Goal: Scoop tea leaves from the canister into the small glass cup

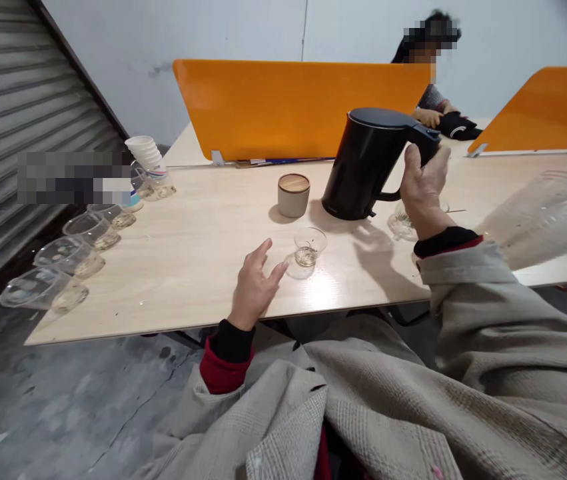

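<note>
My right hand (426, 183) is closed around the handle of a black electric kettle (363, 160), which tilts slightly over the table's right half. My left hand (256, 283) is open near the front edge, thumb and fingers apart. Just right of its fingertips stands a small clear cup (309, 248) with dark bits and a little liquid at its bottom. Behind that cup sits a grey canister (294, 196) with a wooden lid. Partly hidden behind my right wrist is a clear glass object (400, 223) whose kind I cannot make out.
Several clear cups (70, 259) with bits inside line the table's left edge, near a stack of white cups (144, 152). Stacked clear plastic cups (543, 217) lie at the right. Orange dividers (293, 107) stand along the back; a person (430, 107) sits behind them.
</note>
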Demonstrator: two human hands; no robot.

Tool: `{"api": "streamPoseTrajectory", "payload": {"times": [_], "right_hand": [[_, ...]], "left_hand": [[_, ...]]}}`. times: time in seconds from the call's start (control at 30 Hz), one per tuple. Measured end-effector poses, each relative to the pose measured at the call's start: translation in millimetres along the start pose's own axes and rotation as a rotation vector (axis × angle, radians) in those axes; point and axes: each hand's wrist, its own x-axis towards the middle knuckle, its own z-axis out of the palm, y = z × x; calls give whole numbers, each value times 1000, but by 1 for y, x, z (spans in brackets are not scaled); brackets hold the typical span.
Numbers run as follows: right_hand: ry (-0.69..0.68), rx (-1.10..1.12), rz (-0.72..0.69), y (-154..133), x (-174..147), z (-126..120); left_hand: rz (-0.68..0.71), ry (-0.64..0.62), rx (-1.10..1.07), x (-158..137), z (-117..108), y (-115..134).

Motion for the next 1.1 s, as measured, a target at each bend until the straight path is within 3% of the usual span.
{"api": "streamPoseTrajectory", "payload": {"times": [0.03,0.13,0.17,0.3,0.4,0.53,0.67,0.8,0.93,1.0,1.1], "right_hand": [[77,-98,4,-13,-15,-10],[-7,-45,-101,-62,-73,-34],[-102,30,-87,-77,-94,-38],[-714,271,108,-112,-162,-31],[-888,287,114,-115,-185,-14],[-904,258,94,-111,-193,-4],[-811,243,70,-100,-194,-6],[-767,52,28,-89,-194,-9],[-834,-100,-87,-88,-195,-9],[-872,-126,-129,-89,-196,-9],[-912,-179,-133,-91,-198,-7]], "left_hand": [[8,-41,4,2,2,1],[14,-132,7,8,9,4],[13,-153,10,10,12,5],[9,-212,47,16,24,6],[12,-219,91,17,29,6],[14,-224,108,15,31,3],[6,-224,78,13,30,0],[1,-243,46,11,28,1],[17,-276,65,11,25,0],[17,-241,85,12,23,-2],[-9,-91,219,13,21,-4]]}}
